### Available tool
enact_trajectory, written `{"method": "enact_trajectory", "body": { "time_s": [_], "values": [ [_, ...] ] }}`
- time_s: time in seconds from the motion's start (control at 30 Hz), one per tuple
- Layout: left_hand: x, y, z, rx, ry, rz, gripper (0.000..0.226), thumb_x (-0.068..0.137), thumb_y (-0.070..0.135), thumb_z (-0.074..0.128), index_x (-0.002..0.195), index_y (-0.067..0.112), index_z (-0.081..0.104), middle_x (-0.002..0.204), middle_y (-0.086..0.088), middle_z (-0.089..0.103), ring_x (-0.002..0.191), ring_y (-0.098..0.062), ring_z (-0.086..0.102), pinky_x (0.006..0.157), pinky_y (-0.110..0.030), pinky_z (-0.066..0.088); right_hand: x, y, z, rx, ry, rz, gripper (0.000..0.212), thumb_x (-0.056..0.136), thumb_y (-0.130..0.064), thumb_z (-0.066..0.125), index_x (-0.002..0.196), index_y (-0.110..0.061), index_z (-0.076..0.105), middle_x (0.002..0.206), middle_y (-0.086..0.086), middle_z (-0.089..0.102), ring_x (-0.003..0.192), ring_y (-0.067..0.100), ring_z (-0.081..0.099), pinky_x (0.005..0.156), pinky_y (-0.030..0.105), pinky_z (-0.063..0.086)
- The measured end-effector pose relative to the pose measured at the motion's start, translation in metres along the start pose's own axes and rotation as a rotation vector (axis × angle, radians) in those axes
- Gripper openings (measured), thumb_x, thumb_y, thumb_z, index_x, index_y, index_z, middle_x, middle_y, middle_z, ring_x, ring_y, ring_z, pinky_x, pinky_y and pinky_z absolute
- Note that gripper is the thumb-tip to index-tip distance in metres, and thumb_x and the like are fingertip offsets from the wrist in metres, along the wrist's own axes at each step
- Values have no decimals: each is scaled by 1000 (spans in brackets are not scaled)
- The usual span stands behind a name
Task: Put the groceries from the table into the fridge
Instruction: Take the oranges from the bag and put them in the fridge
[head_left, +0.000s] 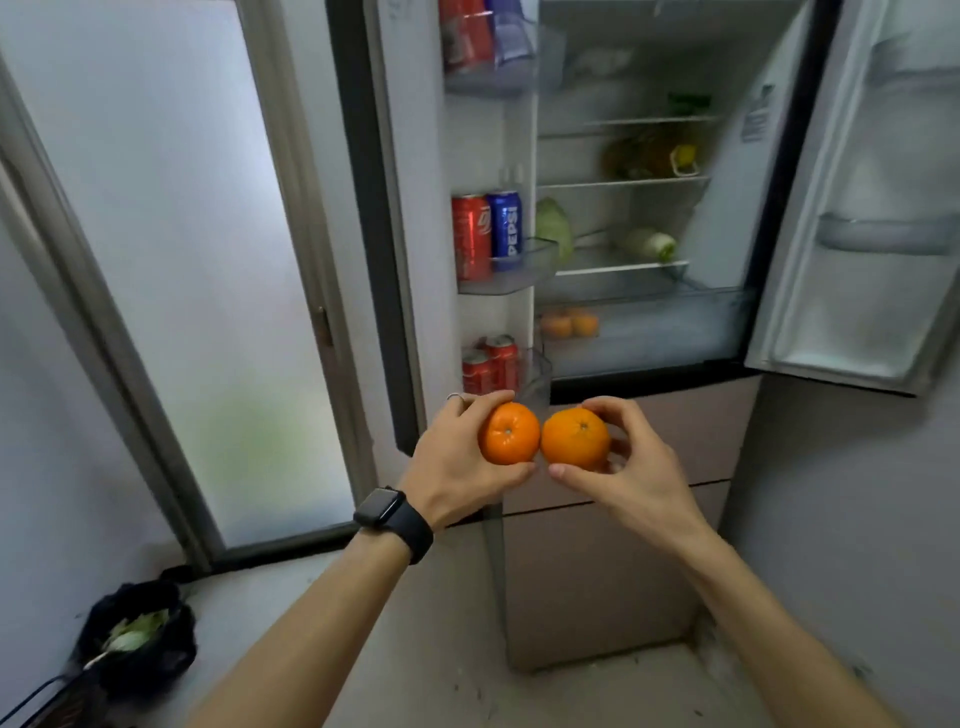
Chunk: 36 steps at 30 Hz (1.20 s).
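Note:
I stand before the open fridge (727, 218). My left hand (457, 462) grips one orange (509, 434) and my right hand (634, 462) grips a second orange (575, 439). The two fruits touch side by side, below the fridge's open compartment and in front of its lower drawers. Two more oranges (569, 325) lie in the clear crisper drawer (675, 327) at the bottom of the compartment. A cabbage (555, 228) and a pale vegetable (649, 244) rest on the shelf above it.
The left fridge door (415, 208) holds cola cans (485, 234) in several bins. The right door (872, 208) stands open with bare bins. A frosted glass door (182, 260) is at the left. A black bag with greens (137, 631) sits on the floor.

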<state>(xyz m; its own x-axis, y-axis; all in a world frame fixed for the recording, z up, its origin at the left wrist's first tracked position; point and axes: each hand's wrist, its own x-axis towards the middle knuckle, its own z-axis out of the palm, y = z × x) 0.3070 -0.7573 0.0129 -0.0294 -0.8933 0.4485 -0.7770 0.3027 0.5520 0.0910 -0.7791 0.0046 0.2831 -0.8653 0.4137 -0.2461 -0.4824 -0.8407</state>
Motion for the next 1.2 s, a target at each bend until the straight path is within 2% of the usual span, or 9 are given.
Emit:
{"method": "enact_trajectory", "body": {
  "time_s": [0.1, 0.3, 0.47, 0.6, 0.73, 0.87, 0.97, 1.07, 1.2],
  "values": [
    [56, 27, 28, 8, -1, 86, 81, 72, 49, 81, 142, 33, 42, 128, 4, 44, 112, -13, 48, 92, -25, 46, 30, 13, -50, -55, 70, -22, 68, 71, -28, 90, 124, -36, 49, 125, -19, 53, 109, 2, 58, 83, 22, 55],
    [165, 54, 77, -21, 109, 161, 82, 66, 48, 84, 137, 33, 44, 121, 4, 52, 110, -15, 53, 94, -32, 47, 110, 42, -120, -123, 178, -51, 65, 69, -26, 92, 119, -38, 52, 117, -23, 57, 101, -1, 61, 81, 20, 54],
    [261, 52, 117, -91, 203, 124, 76, 62, 50, 81, 126, 32, 46, 117, 7, 55, 105, -17, 55, 89, -41, 50, 200, 75, -159, -135, 196, -71, 70, 71, -21, 90, 127, -34, 50, 124, -19, 55, 110, 5, 59, 95, 33, 54],
    [337, 49, 132, -110, 236, 109, 73, 64, 41, 86, 126, 27, 50, 118, 3, 58, 107, -19, 56, 90, -38, 49, 277, 102, -183, -203, 203, -51, 87, 71, -34, 89, 144, -38, 41, 143, -8, 48, 126, 15, 53, 105, 40, 49],
    [398, 40, 138, -112, 279, 35, 70, 65, 35, 86, 125, 27, 51, 119, 1, 56, 107, -20, 55, 88, -38, 49, 341, 120, -202, -303, 193, -53, 75, 77, -40, 84, 141, -32, 45, 140, -4, 48, 121, 19, 53, 102, 42, 49],
    [439, 21, 153, -74, 235, -75, 69, 66, 31, 84, 126, 28, 49, 123, -4, 42, 107, -25, 52, 89, -36, 48, 395, 140, -214, -414, 85, -63, 71, 76, -46, 83, 137, -33, 48, 135, -3, 50, 115, 18, 54, 95, 36, 50],
    [465, 2, 168, 3, 167, -140, 69, 68, 30, 83, 128, 26, 49, 122, -7, 40, 107, -30, 53, 87, -35, 49, 437, 162, -217, -511, -35, -41, 73, 72, -54, 82, 136, -40, 49, 136, 1, 49, 116, 20, 54, 98, 39, 50],
    [490, -25, 183, 107, 18, -247, 75, 66, 35, 86, 130, 26, 48, 120, -5, 41, 106, -31, 54, 86, -35, 49, 477, 185, -213, -655, -217, -14, 77, 72, -56, 82, 139, -35, 50, 134, 4, 52, 119, 23, 54, 101, 39, 47],
    [519, -60, 194, 297, -272, -321, 74, 67, 40, 84, 131, 25, 52, 127, -7, 55, 112, -25, 55, 88, -33, 50, 523, 220, -197, -812, -543, 7, 78, 73, -52, 84, 139, -28, 51, 136, 0, 57, 121, 21, 54, 99, 35, 46]
  ]
}}
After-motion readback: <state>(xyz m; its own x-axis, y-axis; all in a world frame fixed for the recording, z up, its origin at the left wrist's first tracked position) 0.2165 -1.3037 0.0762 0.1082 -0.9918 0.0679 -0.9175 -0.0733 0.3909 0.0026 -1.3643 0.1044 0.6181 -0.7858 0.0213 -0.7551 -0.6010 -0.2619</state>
